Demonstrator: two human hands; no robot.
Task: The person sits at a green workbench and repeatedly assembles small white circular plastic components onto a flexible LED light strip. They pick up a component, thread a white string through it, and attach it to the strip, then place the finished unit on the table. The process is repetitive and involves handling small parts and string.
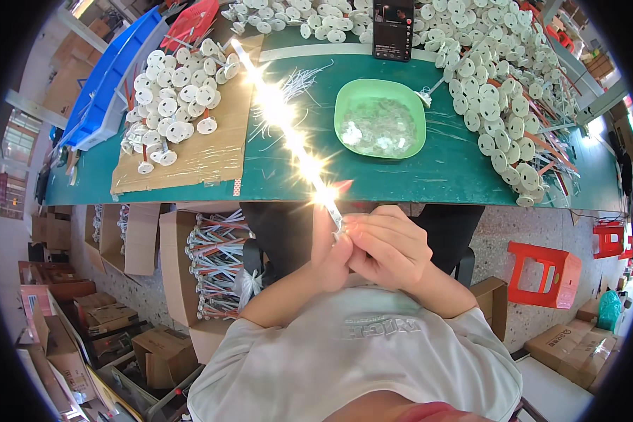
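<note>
- Hands are meeting near the chest: left hand [328, 257] and right hand [387, 246] are both pinching the near end of a thin shiny rod [288, 130], fingers clamped on it.
- Rod is slanting far-left over the green table [443, 176], glaring brightly.
- Round white discs on stems are piling up on cardboard [190, 158]; finished-looking pile [172, 91] left, larger heap [499, 84] right, seemingly much work remaining.
- Green bowl [380, 116] is holding pale small bits.

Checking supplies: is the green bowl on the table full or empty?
Partly full: the green bowl holds a shallow heap of small clear pieces, well below its rim.
</note>
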